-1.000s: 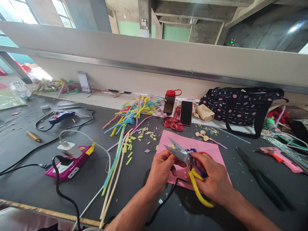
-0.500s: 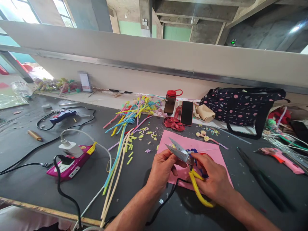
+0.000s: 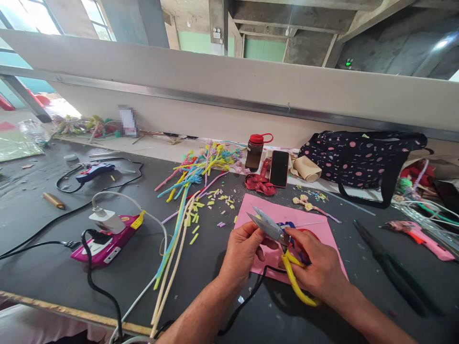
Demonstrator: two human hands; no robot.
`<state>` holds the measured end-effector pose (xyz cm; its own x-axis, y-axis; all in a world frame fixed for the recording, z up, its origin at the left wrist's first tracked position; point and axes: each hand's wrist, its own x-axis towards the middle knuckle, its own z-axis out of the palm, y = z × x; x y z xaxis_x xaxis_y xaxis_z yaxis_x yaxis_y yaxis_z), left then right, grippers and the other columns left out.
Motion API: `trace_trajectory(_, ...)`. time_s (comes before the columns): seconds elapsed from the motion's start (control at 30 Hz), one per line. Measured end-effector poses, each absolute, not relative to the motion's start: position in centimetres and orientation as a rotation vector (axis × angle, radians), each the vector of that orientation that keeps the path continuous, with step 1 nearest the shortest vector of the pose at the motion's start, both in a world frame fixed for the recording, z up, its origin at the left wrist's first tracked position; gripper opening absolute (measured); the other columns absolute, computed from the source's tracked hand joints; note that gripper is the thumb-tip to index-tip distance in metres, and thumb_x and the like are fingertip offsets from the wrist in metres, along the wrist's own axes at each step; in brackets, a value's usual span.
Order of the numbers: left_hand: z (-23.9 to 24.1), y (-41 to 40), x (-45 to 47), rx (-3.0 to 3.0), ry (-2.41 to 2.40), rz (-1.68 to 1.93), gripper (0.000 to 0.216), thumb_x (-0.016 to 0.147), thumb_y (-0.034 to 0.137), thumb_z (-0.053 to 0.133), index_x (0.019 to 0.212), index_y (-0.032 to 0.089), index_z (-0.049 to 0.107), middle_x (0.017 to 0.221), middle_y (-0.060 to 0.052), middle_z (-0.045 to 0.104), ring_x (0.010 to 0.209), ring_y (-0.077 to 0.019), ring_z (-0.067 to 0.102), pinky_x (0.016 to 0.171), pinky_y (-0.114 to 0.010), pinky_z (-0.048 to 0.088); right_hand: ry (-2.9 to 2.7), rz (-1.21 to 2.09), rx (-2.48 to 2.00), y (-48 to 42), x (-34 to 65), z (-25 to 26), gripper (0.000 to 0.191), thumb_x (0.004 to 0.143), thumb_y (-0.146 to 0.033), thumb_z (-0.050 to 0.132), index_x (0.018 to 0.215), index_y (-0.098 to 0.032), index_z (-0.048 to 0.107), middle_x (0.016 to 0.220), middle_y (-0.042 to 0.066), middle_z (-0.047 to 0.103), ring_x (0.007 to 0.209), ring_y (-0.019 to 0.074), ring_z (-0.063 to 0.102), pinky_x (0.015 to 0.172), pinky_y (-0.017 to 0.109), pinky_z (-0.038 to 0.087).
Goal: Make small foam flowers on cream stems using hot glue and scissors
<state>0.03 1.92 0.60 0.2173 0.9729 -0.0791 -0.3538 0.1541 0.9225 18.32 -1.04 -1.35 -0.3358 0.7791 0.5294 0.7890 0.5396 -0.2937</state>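
Observation:
A pair of scissors [image 3: 270,226] with yellow handles is held over a pink sheet [image 3: 303,210], its two blades slightly apart and pointing up and left. My left hand [image 3: 244,251] is closed at the blades, thumb against the lower one. With bent fingers my right hand [image 3: 315,260] grips them around the pivot and the top of the handles. Behind the scissors a blue tool [image 3: 287,225] lies on the sheet, mostly hidden by my right hand. Small pale-green cut pieces [image 3: 195,228] lie to the left of the sheet.
Long fuzzy stems [image 3: 181,234] and a bundle of coloured ones [image 3: 211,160] lie to the left. A pink power strip [image 3: 120,251] with cords stands further left. Dark-handled shears [image 3: 389,270] and a pink glue gun [image 3: 426,239] lie at right. Bottle [image 3: 254,153] and phone [image 3: 278,168] stand behind.

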Motion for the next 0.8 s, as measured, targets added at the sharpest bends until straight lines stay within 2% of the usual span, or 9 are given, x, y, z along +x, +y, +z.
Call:
trace_trajectory(0.5,0.47,2.11,-0.15,0.971,0.837,1.137,0.025,0.071,0.039,0.065,0.072,0.013,0.067,0.059,-0.005,0.067,0.053,-0.0137,0.060,0.040,-0.018,0.036,-2.168,-0.023,-1.226,-1.01,18.50,-1.52,0.055,0.076,-0.022,0.059,0.127,-0.023,0.040,0.111,0.008,0.063,0.101,0.0225,0.060,0.081,0.035,0.052)
trace_trajectory(0.8,0.30,2.18,-0.30,1.001,0.824,1.162,0.021,0.076,0.033,0.061,0.075,0.013,0.066,0.062,-0.005,0.066,0.055,-0.0125,0.059,0.040,-0.016,0.037,-2.171,-0.029,-1.229,-1.10,18.43,-1.47,0.053,0.078,-0.023,0.058,0.127,-0.022,0.040,0.110,0.008,0.063,0.099,0.0215,0.061,0.079,0.033,0.053)
